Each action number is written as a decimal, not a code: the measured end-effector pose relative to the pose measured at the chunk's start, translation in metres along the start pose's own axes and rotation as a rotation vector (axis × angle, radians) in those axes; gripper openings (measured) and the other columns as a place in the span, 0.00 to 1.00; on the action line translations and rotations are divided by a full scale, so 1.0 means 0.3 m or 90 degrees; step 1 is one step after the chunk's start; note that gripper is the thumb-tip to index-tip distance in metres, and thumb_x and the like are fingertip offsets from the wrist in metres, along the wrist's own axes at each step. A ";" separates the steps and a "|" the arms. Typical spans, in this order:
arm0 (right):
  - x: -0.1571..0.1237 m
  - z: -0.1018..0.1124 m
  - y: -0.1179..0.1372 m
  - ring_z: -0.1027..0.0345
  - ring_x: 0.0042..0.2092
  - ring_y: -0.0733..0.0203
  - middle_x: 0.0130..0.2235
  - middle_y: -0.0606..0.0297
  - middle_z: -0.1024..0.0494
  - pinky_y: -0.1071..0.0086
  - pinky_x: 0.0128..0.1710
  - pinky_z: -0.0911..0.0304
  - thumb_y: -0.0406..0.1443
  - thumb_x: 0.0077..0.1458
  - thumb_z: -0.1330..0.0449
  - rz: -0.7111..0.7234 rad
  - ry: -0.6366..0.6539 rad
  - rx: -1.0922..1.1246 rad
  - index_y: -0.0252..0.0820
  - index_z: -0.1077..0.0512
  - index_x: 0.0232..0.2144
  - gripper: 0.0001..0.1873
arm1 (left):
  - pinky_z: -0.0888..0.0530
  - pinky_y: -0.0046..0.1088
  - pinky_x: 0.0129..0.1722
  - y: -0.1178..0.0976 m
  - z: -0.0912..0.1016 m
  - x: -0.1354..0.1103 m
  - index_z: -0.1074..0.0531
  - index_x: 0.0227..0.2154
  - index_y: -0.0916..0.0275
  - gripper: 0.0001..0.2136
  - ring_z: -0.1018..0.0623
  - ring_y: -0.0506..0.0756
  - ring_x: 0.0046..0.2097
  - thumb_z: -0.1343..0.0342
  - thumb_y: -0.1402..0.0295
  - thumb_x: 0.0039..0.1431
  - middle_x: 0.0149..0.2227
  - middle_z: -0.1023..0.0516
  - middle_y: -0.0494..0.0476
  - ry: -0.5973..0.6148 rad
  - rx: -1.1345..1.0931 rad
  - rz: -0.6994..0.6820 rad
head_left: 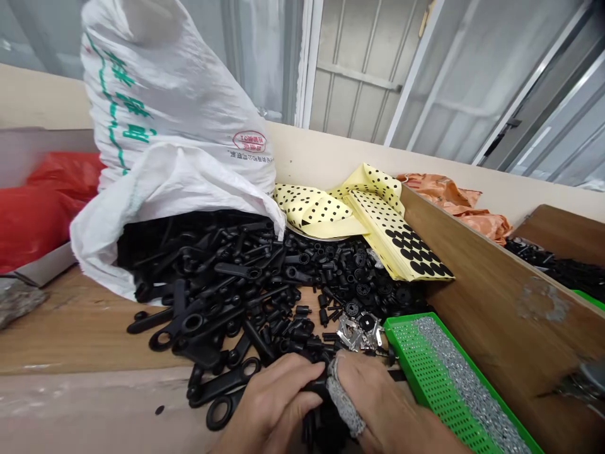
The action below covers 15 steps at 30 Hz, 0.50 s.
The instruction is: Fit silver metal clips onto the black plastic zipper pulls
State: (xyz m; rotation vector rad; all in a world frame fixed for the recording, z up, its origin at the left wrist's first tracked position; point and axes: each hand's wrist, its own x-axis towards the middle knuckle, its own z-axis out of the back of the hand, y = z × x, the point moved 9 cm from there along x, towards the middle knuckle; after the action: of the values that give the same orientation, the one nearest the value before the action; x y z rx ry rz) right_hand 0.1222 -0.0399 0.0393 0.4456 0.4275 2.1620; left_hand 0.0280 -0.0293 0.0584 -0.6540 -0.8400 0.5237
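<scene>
At the bottom of the head view, my left hand point(276, 400) is closed with thumb and fingers around a black plastic part point(317, 383). My right hand point(380, 403), with a grey wrapping point(344, 400) around one finger, meets it from the other side and is closed on the same part. Most of that part is hidden by my fingers, so its exact kind cannot be seen. Just beyond my hands lies a heap of black handle-like plastic pieces with ringed ends point(212, 321). Small silver metal plates point(357, 331) lie in front of my right hand.
A white woven sack point(179, 107) spills the black pieces. Small round black parts point(359, 277) lie beside yellow sheets with black dots point(401, 239). At right, a green basket point(425, 372) holds tiny metal bits, along a wooden board point(496, 296). Red bags point(51, 208) sit left.
</scene>
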 end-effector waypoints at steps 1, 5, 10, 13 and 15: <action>-0.003 -0.006 0.003 0.40 0.34 0.58 0.33 0.61 0.33 0.67 0.33 0.44 0.30 0.46 0.50 0.012 0.003 -0.052 0.41 0.40 0.32 0.07 | 0.30 0.21 0.32 0.014 -0.003 0.001 0.30 0.43 0.60 0.11 0.25 0.51 0.33 0.52 0.73 0.60 0.32 0.25 0.54 0.017 -0.023 0.042; -0.009 -0.015 0.031 0.42 0.34 0.57 0.32 0.61 0.34 0.65 0.32 0.46 0.29 0.43 0.48 0.056 0.033 -0.198 0.41 0.40 0.30 0.07 | 0.32 0.21 0.31 0.057 -0.031 -0.009 0.25 0.37 0.56 0.09 0.24 0.51 0.32 0.49 0.70 0.58 0.29 0.24 0.49 0.088 -0.096 0.162; 0.007 0.004 0.042 0.41 0.30 0.60 0.30 0.62 0.33 0.69 0.29 0.46 0.28 0.43 0.49 0.015 0.018 -0.087 0.40 0.41 0.29 0.07 | 0.33 0.21 0.32 0.053 -0.024 -0.024 0.26 0.39 0.56 0.09 0.24 0.51 0.33 0.50 0.69 0.58 0.30 0.24 0.49 0.049 -0.072 0.151; 0.013 -0.009 0.020 0.40 0.31 0.61 0.30 0.63 0.33 0.70 0.29 0.46 0.26 0.44 0.51 -0.045 0.004 -0.025 0.40 0.42 0.28 0.07 | 0.31 0.21 0.34 0.054 -0.017 -0.028 0.28 0.40 0.57 0.09 0.24 0.51 0.35 0.50 0.71 0.59 0.33 0.23 0.51 0.003 -0.039 0.126; 0.022 -0.014 -0.001 0.41 0.31 0.62 0.30 0.64 0.33 0.70 0.31 0.46 0.25 0.46 0.52 -0.084 0.009 0.004 0.41 0.42 0.27 0.08 | 0.30 0.20 0.36 0.059 -0.005 -0.019 0.29 0.40 0.59 0.09 0.24 0.51 0.36 0.50 0.72 0.58 0.34 0.23 0.52 -0.033 -0.015 0.100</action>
State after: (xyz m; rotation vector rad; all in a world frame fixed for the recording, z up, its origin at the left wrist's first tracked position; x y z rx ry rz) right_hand 0.1168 -0.0351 0.0367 0.3943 0.4599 2.0378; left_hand 0.0232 -0.0213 0.0424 -0.7354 -0.8487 0.6762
